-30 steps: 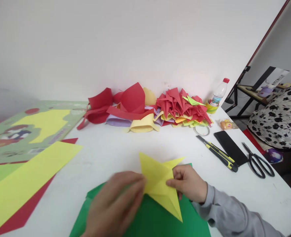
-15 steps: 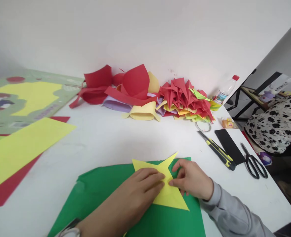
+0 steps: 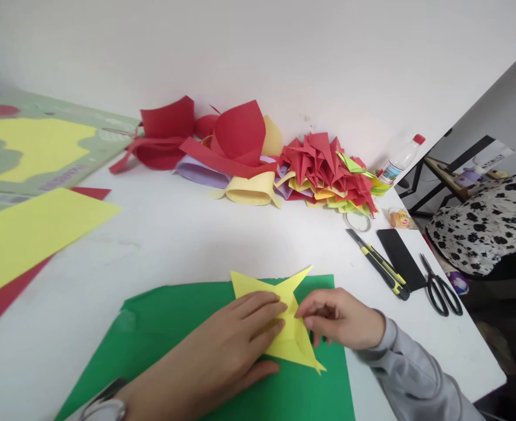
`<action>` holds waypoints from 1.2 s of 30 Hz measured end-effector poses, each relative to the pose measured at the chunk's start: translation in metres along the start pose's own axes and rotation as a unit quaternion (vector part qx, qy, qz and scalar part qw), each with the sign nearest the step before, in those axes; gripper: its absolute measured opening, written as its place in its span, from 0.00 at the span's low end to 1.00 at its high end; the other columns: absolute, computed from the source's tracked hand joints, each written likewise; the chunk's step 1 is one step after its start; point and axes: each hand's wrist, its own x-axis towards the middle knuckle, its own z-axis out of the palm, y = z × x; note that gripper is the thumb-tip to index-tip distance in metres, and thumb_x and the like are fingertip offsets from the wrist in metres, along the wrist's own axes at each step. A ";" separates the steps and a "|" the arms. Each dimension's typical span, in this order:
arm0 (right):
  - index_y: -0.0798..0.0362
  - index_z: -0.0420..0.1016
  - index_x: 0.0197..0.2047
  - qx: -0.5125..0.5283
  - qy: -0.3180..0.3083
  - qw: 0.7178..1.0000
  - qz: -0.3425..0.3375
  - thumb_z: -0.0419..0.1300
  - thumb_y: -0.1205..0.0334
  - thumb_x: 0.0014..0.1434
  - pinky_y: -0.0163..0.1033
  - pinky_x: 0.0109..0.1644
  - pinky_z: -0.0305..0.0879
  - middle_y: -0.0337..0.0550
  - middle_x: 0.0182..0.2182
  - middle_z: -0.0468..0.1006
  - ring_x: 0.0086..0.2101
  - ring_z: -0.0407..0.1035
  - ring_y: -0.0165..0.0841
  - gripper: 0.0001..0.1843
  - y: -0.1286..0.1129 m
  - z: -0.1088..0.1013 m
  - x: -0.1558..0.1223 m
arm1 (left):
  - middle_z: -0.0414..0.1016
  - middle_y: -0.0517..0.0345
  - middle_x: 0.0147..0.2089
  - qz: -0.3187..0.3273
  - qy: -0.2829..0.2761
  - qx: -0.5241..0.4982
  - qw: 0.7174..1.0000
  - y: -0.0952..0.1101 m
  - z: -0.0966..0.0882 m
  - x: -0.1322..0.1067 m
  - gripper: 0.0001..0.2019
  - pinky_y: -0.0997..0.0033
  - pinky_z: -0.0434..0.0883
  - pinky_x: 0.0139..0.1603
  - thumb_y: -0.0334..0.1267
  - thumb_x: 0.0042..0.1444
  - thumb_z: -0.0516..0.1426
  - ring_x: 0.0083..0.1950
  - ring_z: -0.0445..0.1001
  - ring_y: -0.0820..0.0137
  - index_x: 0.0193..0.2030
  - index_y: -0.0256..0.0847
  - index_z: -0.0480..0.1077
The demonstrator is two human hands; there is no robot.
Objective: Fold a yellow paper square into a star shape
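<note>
A folded yellow paper star (image 3: 291, 318) lies on a green paper sheet (image 3: 161, 327), its points spread outward. My left hand (image 3: 240, 339) rests flat across the star's left side, fingers stretched out and pressing it down. At the star's right edge, my right hand (image 3: 336, 316) has thumb and forefinger pinched on the paper. That edge is lifted a little, and the lower right point shows as two layered tips. The left hand hides part of the star.
Red paper shapes (image 3: 235, 137) and a pile of folded paper stars (image 3: 323, 166) stand along the wall. On the right lie a utility knife (image 3: 380, 266), a black flat object (image 3: 400, 257), scissors (image 3: 442, 292) and tape (image 3: 357, 221). Yellow paper (image 3: 38, 234) lies left. A bottle (image 3: 400, 161) stands behind.
My right thumb and forefinger have closed on the star's right edge and raised it, and the lower right point has parted into two tips. My left hand stays on the star.
</note>
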 end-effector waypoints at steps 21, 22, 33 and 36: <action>0.52 0.69 0.37 -0.012 0.144 0.989 0.031 0.66 0.54 0.48 0.25 0.13 0.57 0.26 0.17 0.69 0.13 0.64 0.23 0.17 0.008 0.015 0.009 | 0.81 0.48 0.42 0.045 0.061 0.082 0.994 0.001 0.007 0.000 0.12 0.62 0.77 0.52 0.33 0.66 0.51 0.47 0.79 0.63 0.39 0.35 0.76; 0.52 0.69 0.37 -0.008 0.139 0.990 0.034 0.66 0.53 0.48 0.26 0.13 0.57 0.26 0.17 0.69 0.13 0.65 0.23 0.17 0.007 0.014 0.009 | 0.81 0.48 0.42 0.042 0.056 0.078 0.994 0.002 0.007 0.000 0.12 0.62 0.76 0.53 0.35 0.66 0.52 0.47 0.79 0.63 0.40 0.35 0.76; 0.54 0.75 0.30 -0.109 0.179 0.971 -0.117 0.65 0.57 0.52 0.29 0.21 0.53 0.30 0.19 0.64 0.18 0.56 0.22 0.09 0.006 0.012 0.007 | 0.81 0.50 0.39 0.074 0.056 0.128 0.987 0.008 0.010 -0.001 0.14 0.58 0.74 0.54 0.31 0.66 0.51 0.45 0.78 0.62 0.36 0.37 0.77; 0.52 0.78 0.33 -0.174 0.165 0.951 -0.197 0.63 0.64 0.54 0.32 0.27 0.62 0.38 0.27 0.71 0.25 0.65 0.27 0.03 0.004 0.011 0.006 | 0.81 0.49 0.40 0.071 0.057 0.121 0.988 0.006 0.011 -0.002 0.13 0.58 0.73 0.56 0.31 0.65 0.51 0.47 0.77 0.62 0.38 0.37 0.77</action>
